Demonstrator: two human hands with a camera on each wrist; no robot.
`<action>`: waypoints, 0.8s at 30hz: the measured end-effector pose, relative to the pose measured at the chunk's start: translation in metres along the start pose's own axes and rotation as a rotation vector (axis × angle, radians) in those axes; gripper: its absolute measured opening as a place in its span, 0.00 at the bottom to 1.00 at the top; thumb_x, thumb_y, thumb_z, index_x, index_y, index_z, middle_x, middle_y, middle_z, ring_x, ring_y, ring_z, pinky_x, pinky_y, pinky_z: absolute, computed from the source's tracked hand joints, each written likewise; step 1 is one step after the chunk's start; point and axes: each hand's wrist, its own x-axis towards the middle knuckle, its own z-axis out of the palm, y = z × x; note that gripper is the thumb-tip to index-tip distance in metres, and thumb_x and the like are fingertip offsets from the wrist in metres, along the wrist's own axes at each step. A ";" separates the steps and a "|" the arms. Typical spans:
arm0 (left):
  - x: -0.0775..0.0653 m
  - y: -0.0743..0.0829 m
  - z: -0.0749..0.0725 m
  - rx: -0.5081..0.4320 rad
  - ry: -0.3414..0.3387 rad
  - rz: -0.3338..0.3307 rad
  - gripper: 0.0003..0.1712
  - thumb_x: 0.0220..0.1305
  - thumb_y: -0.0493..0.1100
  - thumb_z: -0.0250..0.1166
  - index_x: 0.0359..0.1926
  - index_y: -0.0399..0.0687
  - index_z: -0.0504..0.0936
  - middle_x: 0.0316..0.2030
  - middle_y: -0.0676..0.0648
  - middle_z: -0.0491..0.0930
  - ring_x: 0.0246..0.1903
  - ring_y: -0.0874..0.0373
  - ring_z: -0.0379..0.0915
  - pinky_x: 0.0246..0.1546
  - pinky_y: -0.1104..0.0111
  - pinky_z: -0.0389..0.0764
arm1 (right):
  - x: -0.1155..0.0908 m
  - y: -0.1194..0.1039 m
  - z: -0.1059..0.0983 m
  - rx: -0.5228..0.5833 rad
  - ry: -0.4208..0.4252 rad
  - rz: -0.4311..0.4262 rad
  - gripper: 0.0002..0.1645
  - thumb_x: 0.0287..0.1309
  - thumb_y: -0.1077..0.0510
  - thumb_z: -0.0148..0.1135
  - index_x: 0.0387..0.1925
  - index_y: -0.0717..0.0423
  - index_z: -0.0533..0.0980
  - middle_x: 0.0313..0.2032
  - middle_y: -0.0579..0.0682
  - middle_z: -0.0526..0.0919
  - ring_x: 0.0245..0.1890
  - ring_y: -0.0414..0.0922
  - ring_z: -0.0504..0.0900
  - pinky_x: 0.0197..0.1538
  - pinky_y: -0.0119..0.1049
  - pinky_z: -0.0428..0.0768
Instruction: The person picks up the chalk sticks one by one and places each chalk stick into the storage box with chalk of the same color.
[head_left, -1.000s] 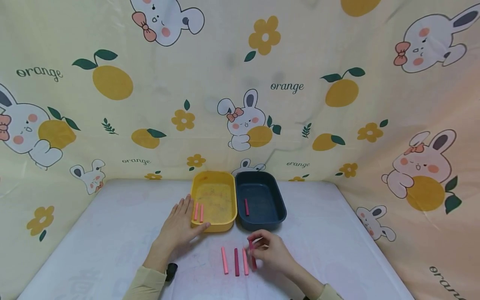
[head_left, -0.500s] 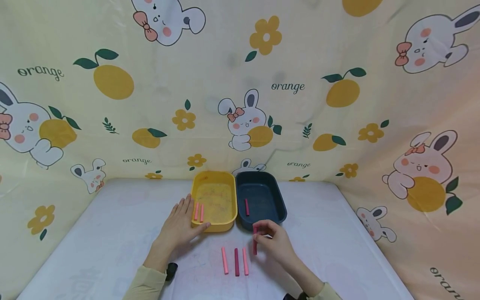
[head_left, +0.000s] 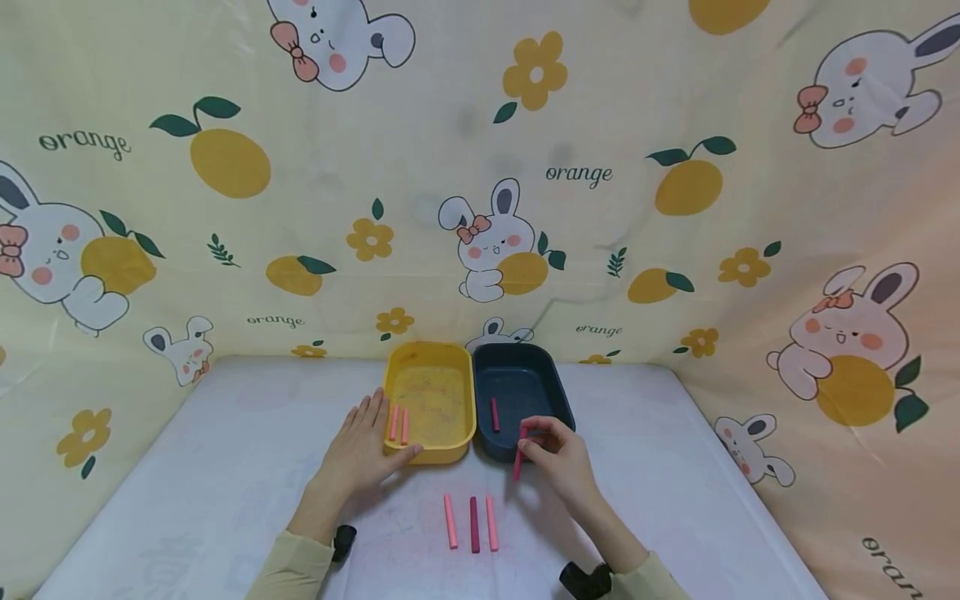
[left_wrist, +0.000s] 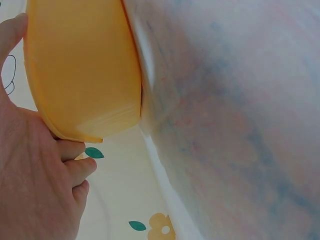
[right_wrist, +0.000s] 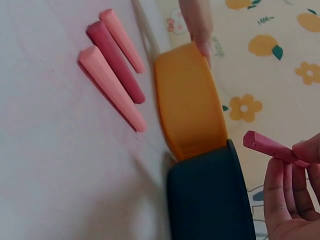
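My right hand [head_left: 564, 467] pinches a dark pink stick of chalk [right_wrist: 270, 148] between thumb and fingertips, over the front rim of the dark blue tray [head_left: 543, 379]. One dark pink chalk [head_left: 495, 415] lies inside that tray. With fingers extended, my left hand [head_left: 354, 454] rests against the left side of the yellow tray [head_left: 438, 379], its thumb at the front edge. Two light pink chalks [head_left: 399, 425] are at the left in the yellow tray. On the table before the trays lie a light pink chalk [head_left: 450, 522], a dark pink chalk [head_left: 474, 525] and another light pink chalk [head_left: 492, 523].
Both trays stand side by side at the back of the white table [head_left: 247, 433], touching. Behind them hangs a patterned cloth [head_left: 420, 150] with rabbits and oranges. A black wrist device [head_left: 585, 581] sits on the right forearm.
My right hand has lifted the dark pink chalk off the table and carried it forward and slightly right to the blue tray. The left hand stays in place.
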 end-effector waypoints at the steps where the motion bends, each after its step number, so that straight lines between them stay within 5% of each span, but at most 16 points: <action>1: 0.000 0.000 0.000 -0.001 -0.001 -0.002 0.66 0.66 0.77 0.57 0.81 0.30 0.46 0.82 0.34 0.41 0.81 0.36 0.39 0.80 0.46 0.44 | 0.002 -0.001 0.000 0.004 0.006 0.005 0.16 0.63 0.66 0.70 0.53 0.59 0.82 0.48 0.55 0.85 0.42 0.46 0.83 0.46 0.26 0.84; 18: -0.001 0.000 -0.001 -0.008 0.006 -0.002 0.66 0.65 0.77 0.59 0.81 0.30 0.47 0.82 0.34 0.42 0.81 0.36 0.40 0.80 0.45 0.45 | 0.041 -0.004 -0.003 0.075 0.050 0.049 0.20 0.67 0.65 0.68 0.59 0.61 0.79 0.53 0.59 0.84 0.40 0.41 0.85 0.46 0.26 0.84; 24: 0.001 0.000 0.000 0.001 -0.001 -0.010 0.67 0.65 0.78 0.57 0.81 0.31 0.46 0.82 0.35 0.41 0.81 0.37 0.39 0.80 0.46 0.44 | 0.054 -0.001 -0.003 0.013 0.053 0.057 0.19 0.67 0.62 0.68 0.58 0.58 0.80 0.51 0.59 0.85 0.40 0.43 0.84 0.47 0.31 0.86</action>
